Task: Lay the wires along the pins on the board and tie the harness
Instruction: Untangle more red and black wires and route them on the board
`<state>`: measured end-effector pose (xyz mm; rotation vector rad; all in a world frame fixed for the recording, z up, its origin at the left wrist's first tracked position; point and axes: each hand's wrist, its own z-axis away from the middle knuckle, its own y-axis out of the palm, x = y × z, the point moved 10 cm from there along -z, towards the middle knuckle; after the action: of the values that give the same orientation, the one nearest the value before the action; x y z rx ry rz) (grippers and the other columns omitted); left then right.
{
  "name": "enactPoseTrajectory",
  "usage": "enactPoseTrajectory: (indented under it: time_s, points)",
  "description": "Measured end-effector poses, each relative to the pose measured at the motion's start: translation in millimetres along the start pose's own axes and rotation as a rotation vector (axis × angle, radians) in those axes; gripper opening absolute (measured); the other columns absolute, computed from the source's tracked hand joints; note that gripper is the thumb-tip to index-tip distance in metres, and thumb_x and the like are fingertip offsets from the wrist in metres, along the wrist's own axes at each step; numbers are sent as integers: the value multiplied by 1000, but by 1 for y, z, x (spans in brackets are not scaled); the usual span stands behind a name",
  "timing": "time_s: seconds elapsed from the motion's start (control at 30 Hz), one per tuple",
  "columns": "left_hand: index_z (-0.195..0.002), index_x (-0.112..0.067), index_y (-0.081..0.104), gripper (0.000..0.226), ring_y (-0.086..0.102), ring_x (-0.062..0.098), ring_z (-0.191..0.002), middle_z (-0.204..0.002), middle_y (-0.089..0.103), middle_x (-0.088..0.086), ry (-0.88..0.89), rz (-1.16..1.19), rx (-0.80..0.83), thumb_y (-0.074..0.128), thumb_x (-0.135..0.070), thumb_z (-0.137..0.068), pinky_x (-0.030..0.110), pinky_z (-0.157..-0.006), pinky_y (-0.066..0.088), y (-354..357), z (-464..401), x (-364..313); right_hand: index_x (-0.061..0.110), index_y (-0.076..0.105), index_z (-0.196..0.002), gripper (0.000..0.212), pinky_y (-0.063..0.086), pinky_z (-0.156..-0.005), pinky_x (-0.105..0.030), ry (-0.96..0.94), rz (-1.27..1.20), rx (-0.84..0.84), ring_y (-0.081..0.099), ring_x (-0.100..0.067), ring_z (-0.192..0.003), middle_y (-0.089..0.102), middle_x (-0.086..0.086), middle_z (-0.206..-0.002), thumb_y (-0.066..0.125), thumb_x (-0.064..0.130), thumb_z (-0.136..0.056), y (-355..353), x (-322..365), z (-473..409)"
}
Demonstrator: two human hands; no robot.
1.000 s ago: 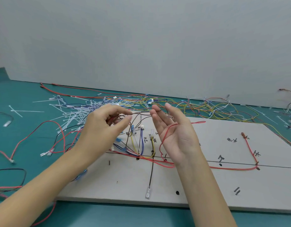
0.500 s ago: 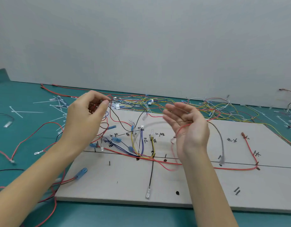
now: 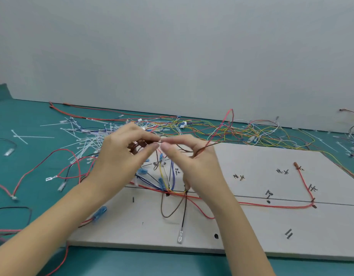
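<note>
my left hand [image 3: 120, 156]: raised over the left part of the board [image 3: 251, 232], fingers curled, thumb and forefinger pinching a brown wire [image 3: 210, 145]; a bunched coil of that wire sits in the palm.
my right hand [image 3: 194, 162]: facing the left one, fingertips almost meeting, thumb and forefinger pinching the same brown wire; the wire runs on past the knuckles toward the right.
red wire [image 3: 224, 124]: loops up behind my right hand, above the table.
board: pale grey, flat on the green table [image 3: 32, 112], marked with handwritten labels and dark pins.
wires on board: a second red wire [image 3: 271, 205] lies along the drawn line and bends up at the right end; yellow, blue and black strands gather at a pin below my hands; a black wire [image 3: 183, 216] hangs down toward the near edge, ending in a clear terminal.
cable ties [image 3: 86, 142]: white, heaped on the table beside my left hand.
loose wires [image 3: 261, 132]: tangled mixed colours along the far edge of the board.
</note>
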<state>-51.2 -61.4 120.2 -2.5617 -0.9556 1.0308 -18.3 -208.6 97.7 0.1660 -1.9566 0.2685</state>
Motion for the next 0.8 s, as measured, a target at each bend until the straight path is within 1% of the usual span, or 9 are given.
enactPoseTrajectory:
  time_s: [0.1,0.2,0.3,0.37,0.43,0.53,0.6,0.7,0.8]
  points:
    - [-95,-23,73,25,62,9,-81,-87,65,-5,-25,74,13,76,-4,-80,21,-67,48,5,4,0,-1,73,-83,5,36,-49,-5,-27,-1,3,52,4,-48,64,3,-69,70,3,-85,6,-3,-1]
    - [-94,-27,73,28,63,13,-80,-88,65,-4,-64,113,8,69,-5,-77,27,-68,50,7,5,1,1,73,-79,3,40,-60,-11,-40,0,-39,53,-2,-60,64,1,-67,72,1,-82,2,-3,-4]
    - [-93,-28,73,32,63,14,-81,-88,66,-3,-98,150,6,62,-5,-73,31,-70,52,7,5,0,9,70,-81,6,40,-57,-18,-12,-12,-67,47,-11,-59,59,-14,-69,73,4,-82,0,-8,-4]
    - [-93,-26,74,33,64,14,-81,-87,67,-2,-124,179,14,61,-4,-72,34,-72,53,8,6,1,14,69,-84,7,35,-53,-16,-12,15,-87,42,-8,-53,52,-6,-64,73,8,-84,-1,-10,-3]
    - [-95,-24,75,37,65,15,-83,-88,68,-2,-155,211,24,59,-3,-70,33,-76,54,9,6,3,13,72,-83,6,37,-54,-14,-34,27,-109,45,-5,-53,52,3,-59,72,7,-84,-4,-9,-4]
    - [-96,-22,75,40,68,13,-89,-92,71,-3,-225,292,36,56,-1,-69,27,-83,55,12,7,8,12,73,-80,7,46,-66,-21,-42,94,-111,57,-9,-68,66,1,-69,70,7,-85,-6,-9,-5]
    - [-96,-24,74,39,69,11,-91,-93,73,-4,-248,295,49,60,4,-74,26,-84,55,14,9,10,16,69,-82,8,46,-72,-23,-27,165,-105,59,-7,-77,66,7,-77,67,12,-88,-8,-12,-5]
    - [-93,-30,74,40,69,14,-88,-92,74,-9,-283,268,35,63,8,-83,27,-81,56,10,7,17,23,62,-83,9,38,-71,-17,-28,299,-162,52,2,-85,56,15,-86,64,21,-92,-20,-12,-6]
    - [-88,-26,75,26,64,16,-77,-87,72,-10,-296,249,57,68,-1,-84,26,-68,53,8,3,20,26,60,-84,10,34,-70,-8,-46,287,-254,49,8,-85,51,15,-91,62,23,-93,-34,-9,-5]
